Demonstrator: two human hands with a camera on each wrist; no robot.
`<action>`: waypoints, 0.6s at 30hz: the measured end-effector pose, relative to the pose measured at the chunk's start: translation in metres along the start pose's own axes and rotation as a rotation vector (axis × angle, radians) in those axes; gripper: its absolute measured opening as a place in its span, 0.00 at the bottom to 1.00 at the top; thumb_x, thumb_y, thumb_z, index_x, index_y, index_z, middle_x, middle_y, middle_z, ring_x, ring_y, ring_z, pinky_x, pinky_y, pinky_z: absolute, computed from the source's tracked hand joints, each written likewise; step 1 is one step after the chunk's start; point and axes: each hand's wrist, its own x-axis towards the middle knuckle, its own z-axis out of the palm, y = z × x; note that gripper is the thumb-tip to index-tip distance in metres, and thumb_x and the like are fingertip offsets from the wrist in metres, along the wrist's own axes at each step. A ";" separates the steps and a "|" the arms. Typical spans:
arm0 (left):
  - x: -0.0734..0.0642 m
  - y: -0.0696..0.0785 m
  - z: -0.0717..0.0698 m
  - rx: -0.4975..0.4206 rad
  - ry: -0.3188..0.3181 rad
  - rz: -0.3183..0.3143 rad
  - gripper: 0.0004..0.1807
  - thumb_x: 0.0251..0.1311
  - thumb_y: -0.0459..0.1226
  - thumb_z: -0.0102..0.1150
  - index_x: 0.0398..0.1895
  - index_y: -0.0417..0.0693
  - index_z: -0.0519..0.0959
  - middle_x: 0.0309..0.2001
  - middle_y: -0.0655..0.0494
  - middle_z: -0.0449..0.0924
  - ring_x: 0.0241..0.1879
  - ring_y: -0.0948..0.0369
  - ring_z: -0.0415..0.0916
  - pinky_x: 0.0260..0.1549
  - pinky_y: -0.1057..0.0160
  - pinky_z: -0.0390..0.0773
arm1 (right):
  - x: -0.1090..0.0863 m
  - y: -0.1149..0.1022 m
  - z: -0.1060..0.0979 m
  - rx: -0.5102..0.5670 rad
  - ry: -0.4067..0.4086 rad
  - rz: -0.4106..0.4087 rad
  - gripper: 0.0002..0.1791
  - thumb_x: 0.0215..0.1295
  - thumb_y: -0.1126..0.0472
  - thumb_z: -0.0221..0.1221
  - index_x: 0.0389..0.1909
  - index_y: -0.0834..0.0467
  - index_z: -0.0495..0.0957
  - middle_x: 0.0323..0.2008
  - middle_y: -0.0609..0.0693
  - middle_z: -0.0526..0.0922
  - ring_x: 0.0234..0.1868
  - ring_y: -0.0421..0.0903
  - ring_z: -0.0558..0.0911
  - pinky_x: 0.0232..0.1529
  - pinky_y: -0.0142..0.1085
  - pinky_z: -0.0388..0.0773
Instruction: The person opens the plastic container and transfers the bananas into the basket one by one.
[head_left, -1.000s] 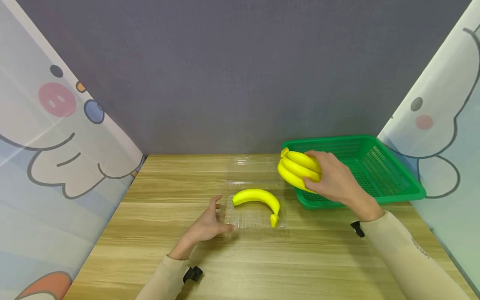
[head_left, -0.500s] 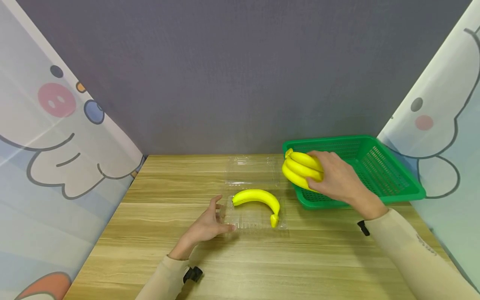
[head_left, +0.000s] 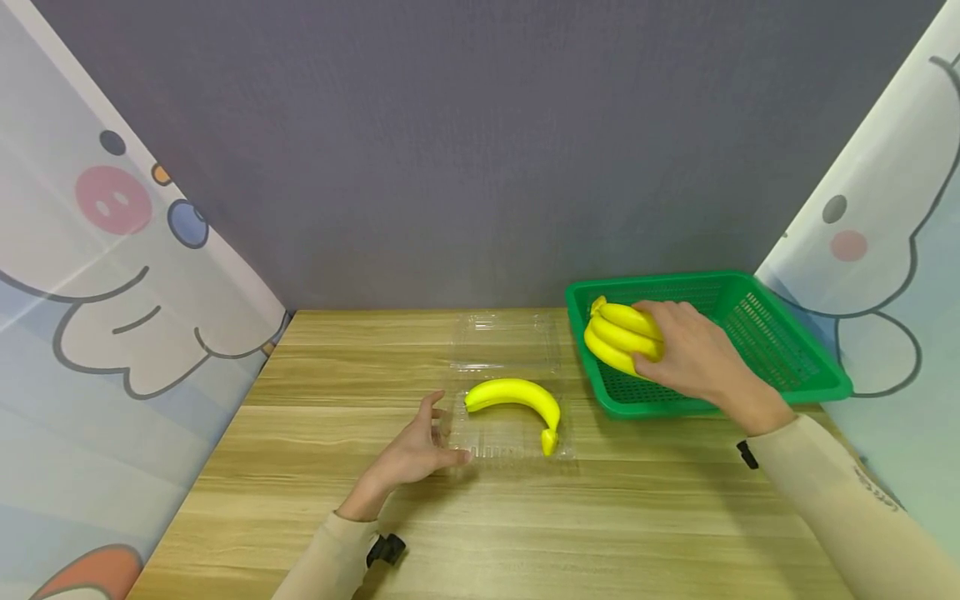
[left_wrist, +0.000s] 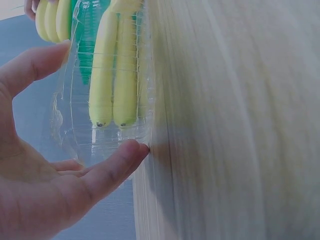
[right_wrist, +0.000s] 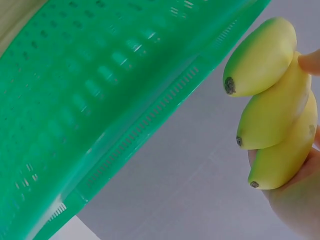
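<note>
My right hand [head_left: 693, 354] grips a bunch of yellow bananas [head_left: 618, 340] above the left part of the green basket [head_left: 806, 396]. Three blunt banana ends show in the right wrist view, beside the basket's slotted wall. On the table, a clear plastic clamshell box [head_left: 498, 446] lies with its lid folded back. A curved yellow banana [head_left: 517, 392] rests in its base. The left wrist view shows two banana shapes through the plastic; I cannot tell whether one is a reflection. My left hand [head_left: 412, 450] touches the box's left side with spread fingers.
A wood-grain table [head_left: 322, 400] meets a grey back wall [head_left: 450, 167]. Cartoon-printed panels [head_left: 112, 317] stand on both sides. The basket sits at the back right, close to the right panel.
My right hand has moved to the right with the banana bunch, from the basket's left rim to over its inside. My left hand, the box and the banana in it have stayed still.
</note>
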 end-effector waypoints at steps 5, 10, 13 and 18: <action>0.000 -0.001 0.001 0.009 -0.001 0.004 0.64 0.50 0.44 0.80 0.81 0.45 0.43 0.71 0.37 0.63 0.65 0.40 0.67 0.58 0.39 0.72 | -0.002 0.007 -0.001 -0.014 0.009 -0.008 0.33 0.57 0.56 0.67 0.63 0.61 0.72 0.44 0.57 0.81 0.38 0.54 0.73 0.28 0.42 0.67; -0.001 -0.001 0.000 0.009 0.002 0.003 0.64 0.50 0.44 0.80 0.81 0.46 0.43 0.71 0.38 0.63 0.65 0.40 0.66 0.58 0.39 0.72 | -0.003 0.012 0.000 -0.022 0.015 -0.006 0.33 0.56 0.56 0.68 0.62 0.62 0.72 0.43 0.57 0.81 0.38 0.54 0.73 0.28 0.42 0.67; -0.001 0.000 0.001 0.008 0.004 0.003 0.64 0.50 0.43 0.80 0.81 0.46 0.43 0.71 0.38 0.63 0.65 0.40 0.66 0.58 0.38 0.72 | -0.004 0.015 0.000 -0.028 0.015 0.000 0.32 0.55 0.57 0.67 0.61 0.62 0.72 0.42 0.57 0.80 0.37 0.54 0.73 0.28 0.42 0.67; 0.000 0.000 0.001 -0.006 0.005 -0.003 0.64 0.49 0.43 0.80 0.81 0.47 0.43 0.72 0.38 0.62 0.65 0.41 0.66 0.59 0.39 0.71 | -0.006 0.022 0.001 -0.036 0.009 0.018 0.33 0.56 0.56 0.67 0.62 0.61 0.72 0.42 0.58 0.80 0.37 0.54 0.73 0.27 0.42 0.66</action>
